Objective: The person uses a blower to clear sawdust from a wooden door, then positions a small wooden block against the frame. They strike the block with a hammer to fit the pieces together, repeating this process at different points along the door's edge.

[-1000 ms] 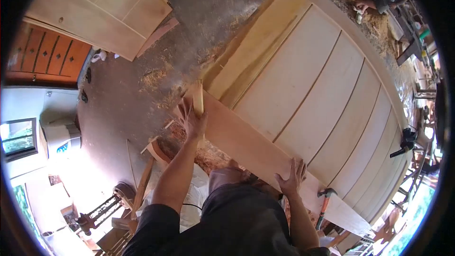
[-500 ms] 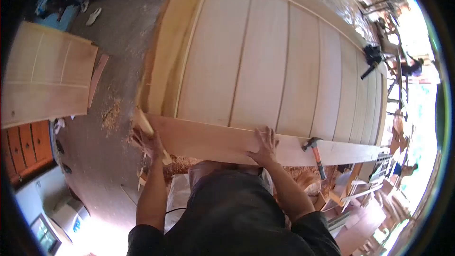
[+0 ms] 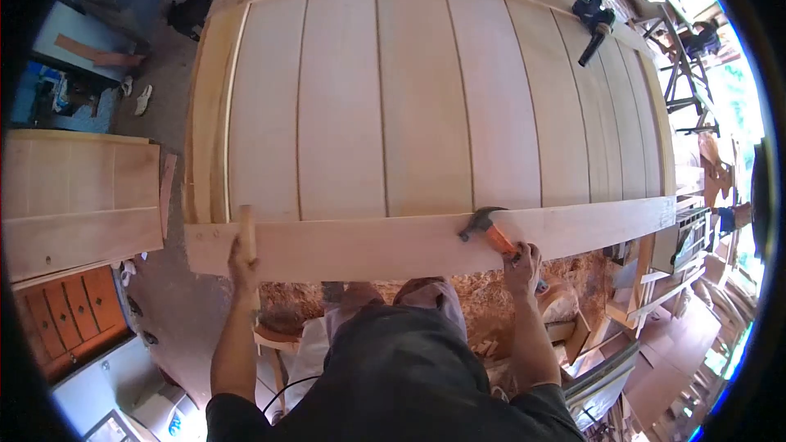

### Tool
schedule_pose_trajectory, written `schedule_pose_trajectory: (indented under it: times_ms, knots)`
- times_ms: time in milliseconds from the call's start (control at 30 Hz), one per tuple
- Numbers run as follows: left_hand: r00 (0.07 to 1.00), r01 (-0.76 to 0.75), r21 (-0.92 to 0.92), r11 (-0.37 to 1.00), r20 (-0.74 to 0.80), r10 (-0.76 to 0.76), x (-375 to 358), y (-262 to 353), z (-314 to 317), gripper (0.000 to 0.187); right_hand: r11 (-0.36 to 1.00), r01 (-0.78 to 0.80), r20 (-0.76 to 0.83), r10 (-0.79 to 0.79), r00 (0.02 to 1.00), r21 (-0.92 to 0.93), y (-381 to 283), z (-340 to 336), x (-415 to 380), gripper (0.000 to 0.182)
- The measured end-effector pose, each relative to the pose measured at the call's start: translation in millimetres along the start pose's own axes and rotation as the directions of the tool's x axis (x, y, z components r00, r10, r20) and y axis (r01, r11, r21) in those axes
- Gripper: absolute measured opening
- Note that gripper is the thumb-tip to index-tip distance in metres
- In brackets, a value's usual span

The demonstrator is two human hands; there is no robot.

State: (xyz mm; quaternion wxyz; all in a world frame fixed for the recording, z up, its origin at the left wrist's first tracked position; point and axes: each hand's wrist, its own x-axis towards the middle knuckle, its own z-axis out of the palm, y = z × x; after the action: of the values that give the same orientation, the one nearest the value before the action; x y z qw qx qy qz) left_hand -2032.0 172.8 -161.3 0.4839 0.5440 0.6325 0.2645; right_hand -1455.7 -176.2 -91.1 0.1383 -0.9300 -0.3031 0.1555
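Orange hammer (image 3: pixel 496 237) lay over the panel's (image 3: pixel 422 106) near edge, the right hand (image 3: pixel 522 268) wrapped round its handle, likely for control. The left hand (image 3: pixel 243 272) gripped a stick (image 3: pixel 247 232) there, seemingly steadying it.

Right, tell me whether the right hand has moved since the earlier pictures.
Yes: the right hand has moved rightward along the panel's near rail, from lying open on it to gripping the hammer.
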Motion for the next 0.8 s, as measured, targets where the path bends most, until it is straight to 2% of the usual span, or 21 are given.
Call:
schedule_pose_trajectory:
  times_ms: [33,67,100,133,167,233,267,333,433,467,533,567,667,767,800]
  knots:
    - [0.998,0.028,-0.01,1.0,0.057,-0.027,-24,46,40,0.072,0.984,0.164,-0.06,-0.168,0.984,-0.072,2,-11,5,0.03]
    - [0.984,-0.114,0.192,0.975,0.155,0.085,-40,63,74,0.073,0.975,0.214,-0.004,-0.214,0.977,-0.056,14,-13,10,0.028]
    - [0.949,-0.278,0.359,0.891,0.249,0.195,-55,79,109,0.073,0.965,0.261,0.048,-0.259,0.965,-0.037,27,-13,17,0.025]
    - [0.888,-0.446,0.516,0.731,0.361,0.286,-67,87,135,0.075,0.952,0.307,0.1,-0.305,0.947,-0.012,36,-17,21,0.023]
    - [0.807,-0.589,0.623,0.514,0.483,0.339,-79,93,158,0.076,0.949,0.315,0.131,-0.315,0.94,0.027,45,-23,23,0.023]
    - [0.834,-0.543,0.688,0.482,0.507,0.215,-105,121,206,0.079,0.936,0.335,0.185,-0.35,0.918,0.108,51,-45,30,0.022]
    - [0.846,-0.517,0.72,0.462,0.513,0.148,-114,132,221,0.081,0.97,0.21,0.213,-0.233,0.949,0.123,63,-52,29,0.023]
    - [0.846,-0.512,0.699,0.5,0.511,0.151,-123,135,230,0.083,0.991,-0.039,0.276,0.002,0.961,0.13,89,-67,23,0.026]
    - [0.819,-0.55,0.672,0.496,0.55,0.162,-124,130,230,0.085,0.891,-0.245,0.162,0.196,0.967,0.383,126,-96,13,0.026]
    - [0.798,-0.578,0.657,0.483,0.58,0.166,-122,127,230,0.085,0.896,-0.222,0.097,0.2,0.975,0.385,156,-87,8,0.025]
    - [0.823,-0.538,0.692,0.482,0.554,0.123,-125,133,236,0.082,0.911,-0.172,-0.052,0.206,0.977,0.376,236,-45,6,0.021]
    - [0.836,-0.515,0.71,0.481,0.539,0.102,-127,133,238,0.081,0.878,-0.25,-0.047,0.294,0.955,0.409,251,-45,3,0.02]
    - [0.831,-0.541,0.647,0.537,0.51,0.223,-123,116,240,0.077,0.681,-0.469,0.151,0.473,0.868,0.562,247,-71,-5,0.022]
    - [0.828,-0.557,0.654,0.512,0.48,0.289,-121,103,242,0.074,0.74,-0.42,0.081,0.448,0.89,0.526,257,-78,-9,0.023]
    - [0.841,-0.536,0.662,0.523,0.473,0.263,-124,108,248,0.074,0.726,-0.453,0.125,0.459,0.88,0.517,260,-86,-8,0.024]
